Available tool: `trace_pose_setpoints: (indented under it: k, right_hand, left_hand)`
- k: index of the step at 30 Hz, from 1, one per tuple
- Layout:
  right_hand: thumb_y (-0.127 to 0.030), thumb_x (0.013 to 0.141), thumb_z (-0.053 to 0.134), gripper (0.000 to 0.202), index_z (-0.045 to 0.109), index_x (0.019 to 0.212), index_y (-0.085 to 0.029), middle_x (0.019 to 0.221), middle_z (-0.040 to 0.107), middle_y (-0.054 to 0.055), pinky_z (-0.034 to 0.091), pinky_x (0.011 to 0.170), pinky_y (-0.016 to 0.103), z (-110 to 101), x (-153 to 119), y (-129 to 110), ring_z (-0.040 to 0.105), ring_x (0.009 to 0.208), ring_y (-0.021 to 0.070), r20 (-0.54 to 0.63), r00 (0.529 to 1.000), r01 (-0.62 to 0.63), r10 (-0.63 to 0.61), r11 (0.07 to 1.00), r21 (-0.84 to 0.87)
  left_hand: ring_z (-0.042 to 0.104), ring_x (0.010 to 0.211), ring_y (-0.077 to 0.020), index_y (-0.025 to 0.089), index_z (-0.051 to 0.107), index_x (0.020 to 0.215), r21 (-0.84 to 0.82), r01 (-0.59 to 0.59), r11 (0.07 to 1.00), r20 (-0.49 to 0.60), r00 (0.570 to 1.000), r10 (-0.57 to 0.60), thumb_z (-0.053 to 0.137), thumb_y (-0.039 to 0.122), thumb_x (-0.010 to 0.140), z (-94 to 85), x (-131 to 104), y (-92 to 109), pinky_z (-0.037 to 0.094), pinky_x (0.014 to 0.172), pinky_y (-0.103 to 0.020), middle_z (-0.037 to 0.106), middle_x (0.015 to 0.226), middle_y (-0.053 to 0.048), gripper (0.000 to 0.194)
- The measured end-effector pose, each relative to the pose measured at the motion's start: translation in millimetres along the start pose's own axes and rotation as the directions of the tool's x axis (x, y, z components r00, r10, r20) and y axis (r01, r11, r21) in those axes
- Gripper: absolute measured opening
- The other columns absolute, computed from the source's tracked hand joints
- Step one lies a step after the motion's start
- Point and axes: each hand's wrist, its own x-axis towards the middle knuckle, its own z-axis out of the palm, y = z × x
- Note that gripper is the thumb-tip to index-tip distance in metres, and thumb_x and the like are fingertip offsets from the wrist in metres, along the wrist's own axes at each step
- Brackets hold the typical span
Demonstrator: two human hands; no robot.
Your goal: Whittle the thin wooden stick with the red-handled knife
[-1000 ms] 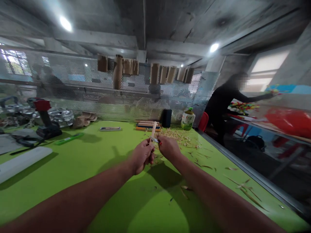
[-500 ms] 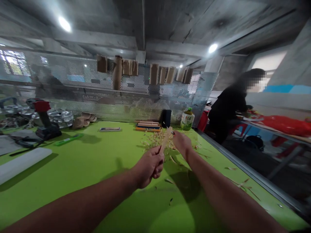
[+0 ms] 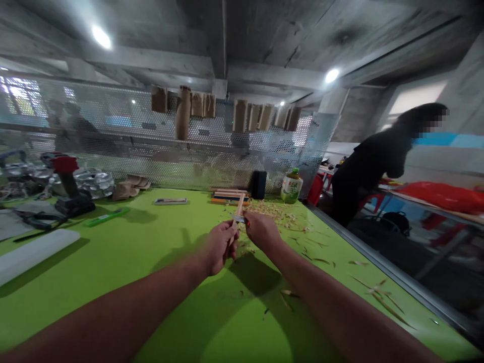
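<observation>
One broad green table (image 3: 124,252) spreads across the foreground, with a perforated metal screen (image 3: 143,156) standing behind it. At the right, a co-worker in black (image 3: 372,159) bends forward. A red-and-black power drill (image 3: 68,180) stands on the left. Near the middle, above the table, the person's left hand (image 3: 220,248) is closed around the lower part of a pale wooden strip (image 3: 240,202), which slants upward; the right hand (image 3: 262,232) grips a knife (image 3: 238,218), its blade across the strip. Thin shavings (image 3: 278,214) lie scattered beyond.
</observation>
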Motion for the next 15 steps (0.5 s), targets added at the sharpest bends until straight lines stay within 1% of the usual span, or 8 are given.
trace_pose_setpoints:
  k: [2, 4, 8, 11, 13, 15]
  right_hand:
    - [-0.023, 0.091, 0.041, 0.024, 0.064, 0.099, -0.022, 0.088, 0.070, 0.007, 0.035, 0.067, 0.024, 1, 3, 4, 0.062, 0.080, 0.0174, -0.009, 1.000, 0.000, 0.000, 1.000, -0.004]
    - [-0.025, 0.093, 0.040, 0.026, 0.063, 0.103, -0.022, 0.090, 0.070, 0.007, 0.036, 0.068, 0.024, 1, 7, 10, 0.063, 0.081, 0.0179, -0.022, 0.999, -0.036, 0.036, 0.999, 0.000]
    - [-0.023, 0.092, 0.038, 0.031, 0.065, 0.108, -0.024, 0.094, 0.071, 0.008, 0.037, 0.071, 0.025, 4, 14, 30, 0.064, 0.084, 0.0192, -0.048, 0.984, -0.173, 0.174, 0.985, 0.014]
    - [-0.022, 0.090, 0.040, 0.031, 0.066, 0.108, -0.024, 0.095, 0.071, 0.007, 0.038, 0.073, 0.026, 8, 18, 42, 0.064, 0.087, 0.0195, -0.069, 0.979, -0.193, 0.194, 0.981, 0.022]
    - [-0.022, 0.090, 0.039, 0.033, 0.066, 0.109, -0.024, 0.096, 0.071, 0.008, 0.039, 0.072, 0.026, 11, 20, 51, 0.064, 0.087, 0.0197, -0.054, 0.963, -0.262, 0.264, 0.964, 0.043]
    - [-0.023, 0.090, 0.038, 0.034, 0.067, 0.109, -0.022, 0.097, 0.071, 0.009, 0.039, 0.070, 0.026, 12, 22, 64, 0.064, 0.087, 0.0201, -0.013, 0.933, -0.359, 0.360, 0.931, 0.064]
  left_hand:
    - [0.034, 0.041, -0.0022, 0.018, 0.053, 0.092, -0.029, 0.009, 1.000, -0.010, 1.000, -0.010, 0.057, 0.024, 0.086, 3.9, -4, 2, 0.023, 0.035, -0.015, 0.048, 0.070, 0.004, 0.010]
    - [0.029, 0.040, -0.0013, 0.017, 0.051, 0.089, -0.066, 0.023, 0.998, -0.021, 0.999, -0.024, 0.055, 0.022, 0.087, 9.6, -9, 5, 0.018, 0.035, -0.014, 0.045, 0.069, 0.005, 0.007]
    - [0.030, 0.041, -0.0014, 0.016, 0.050, 0.087, -0.089, 0.096, 0.991, -0.007, 0.995, -0.097, 0.052, 0.019, 0.087, 20.3, -18, 5, 0.019, 0.036, -0.014, 0.044, 0.066, 0.005, 0.003]
    - [0.031, 0.041, -0.0013, 0.016, 0.051, 0.089, -0.062, 0.118, 0.991, -0.006, 0.993, -0.119, 0.051, 0.017, 0.087, 23.7, -21, 3, 0.019, 0.037, -0.014, 0.045, 0.067, 0.005, 0.002]
    - [0.029, 0.040, -0.0015, 0.017, 0.051, 0.089, -0.028, 0.121, 0.992, -0.007, 0.993, -0.121, 0.050, 0.018, 0.087, 24.3, -24, 1, 0.019, 0.036, -0.014, 0.044, 0.066, 0.005, 0.002]
    - [0.029, 0.040, -0.0021, 0.017, 0.052, 0.090, 0.023, 0.131, 0.991, 0.062, 0.989, -0.132, 0.052, 0.021, 0.088, 24.7, -29, -2, 0.019, 0.035, -0.015, 0.043, 0.064, 0.006, 0.005]
